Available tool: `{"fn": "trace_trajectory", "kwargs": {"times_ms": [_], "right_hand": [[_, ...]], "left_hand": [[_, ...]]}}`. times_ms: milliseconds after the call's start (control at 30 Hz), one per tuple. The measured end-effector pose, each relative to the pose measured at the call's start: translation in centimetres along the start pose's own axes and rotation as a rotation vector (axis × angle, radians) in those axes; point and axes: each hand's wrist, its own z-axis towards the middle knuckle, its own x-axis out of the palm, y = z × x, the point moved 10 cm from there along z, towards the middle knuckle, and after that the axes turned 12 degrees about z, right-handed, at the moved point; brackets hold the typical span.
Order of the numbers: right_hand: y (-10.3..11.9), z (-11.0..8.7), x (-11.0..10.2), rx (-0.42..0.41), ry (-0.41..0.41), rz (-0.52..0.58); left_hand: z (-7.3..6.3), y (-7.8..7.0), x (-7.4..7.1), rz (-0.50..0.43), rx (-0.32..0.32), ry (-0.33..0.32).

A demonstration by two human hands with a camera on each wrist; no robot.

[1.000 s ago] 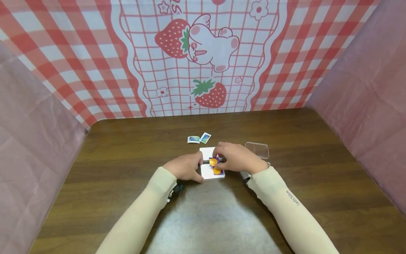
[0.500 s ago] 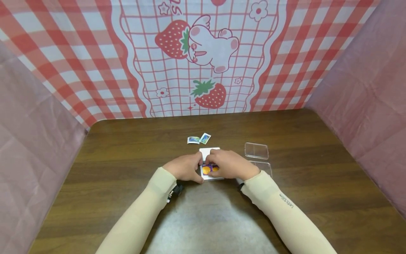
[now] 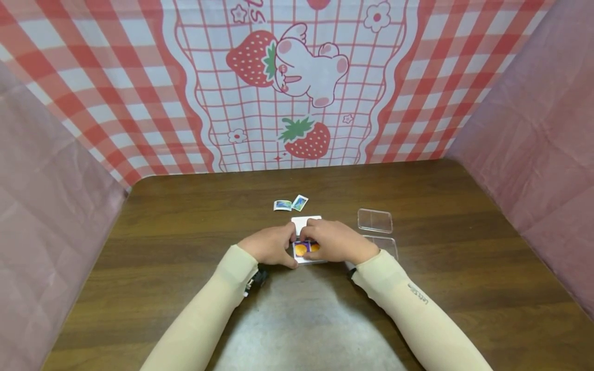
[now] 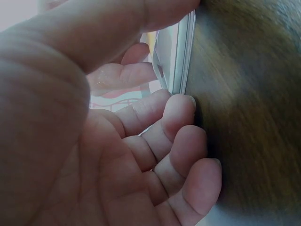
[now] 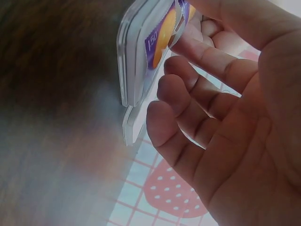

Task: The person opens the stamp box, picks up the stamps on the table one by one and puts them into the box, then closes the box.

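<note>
My left hand (image 3: pixel 269 245) holds the left side of a clear flat case with a white insert (image 5: pixel 135 70), thumb at its near corner and fingers at the far one. Over that case, my right hand (image 3: pixel 341 241) pinches a joined pair of purple stamps (image 3: pixel 300 250) with orange round pictures between thumb and forefinger. Its other fingers are loosely curled, in the right wrist view. The pair lies crosswise over the white insert, its right part covered by my fingers. Just beyond is a second white-filled case (image 3: pixel 302 223), partly hidden by my right hand.
Two small blue-green stamps (image 3: pixel 283 205) lie behind the cases on the wooden table (image 3: pixel 185 206). To the right is a clear plastic lid (image 3: pixel 375 220), with another clear piece (image 3: pixel 387 243) partly under my right wrist. A checked cloth (image 3: pixel 162 103) hangs behind.
My right hand has moved left and slightly nearer, bringing the purple stamps from a slanted position to crosswise at the case's left side. My left hand stays put.
</note>
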Motion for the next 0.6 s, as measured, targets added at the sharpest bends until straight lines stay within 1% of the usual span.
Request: {"fn": "trace_trajectory", "kwargs": {"times_ms": [167, 467, 600], "right_hand": [[-0.06, -0.03, 0.10, 0.005, 0.005, 0.005], [0.08, -0.03, 0.08, -0.016, -0.008, 0.002], [0.02, -0.03, 0.12, -0.006, -0.003, 0.010]], "left_hand": [[0.01, 0.02, 0.06, 0.004, 0.000, 0.001], [0.01, 0.03, 0.06, 0.008, 0.005, -0.002], [-0.01, -0.01, -0.01, 0.007, 0.008, -0.005]]}}
